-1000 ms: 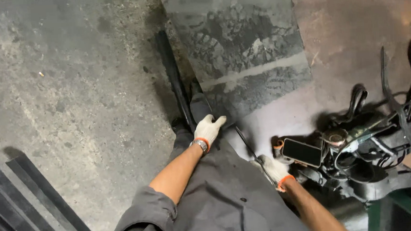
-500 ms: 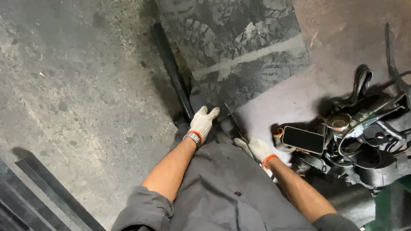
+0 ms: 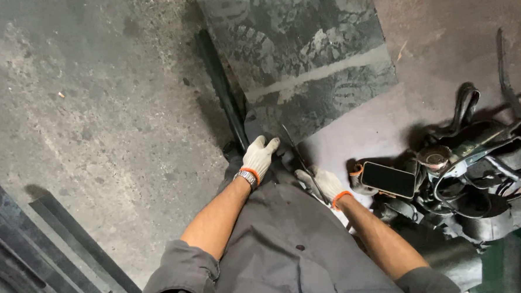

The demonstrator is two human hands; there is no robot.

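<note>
My left hand (image 3: 260,157), in a white glove with an orange cuff and a wristwatch, lies flat with fingers spread on the near corner of a dark worn mat (image 3: 303,57), beside the end of a long black bar (image 3: 218,87). My right hand (image 3: 325,184), gloved the same way, is closed around a thin dark metal rod (image 3: 294,146) that slants up toward the mat. Both hands are just past my grey-clothed knees, a hand's width apart.
A dark phone (image 3: 389,179) lies on the floor right of my right hand. Behind it is a heap of black metal parts, cables and straps (image 3: 478,160). Dark flat bars (image 3: 54,255) lie at the lower left on rough concrete (image 3: 83,101).
My right hand has moved left, away from the phone and closer to my left hand, and now grips the thin rod. The left hand stays on the mat corner.
</note>
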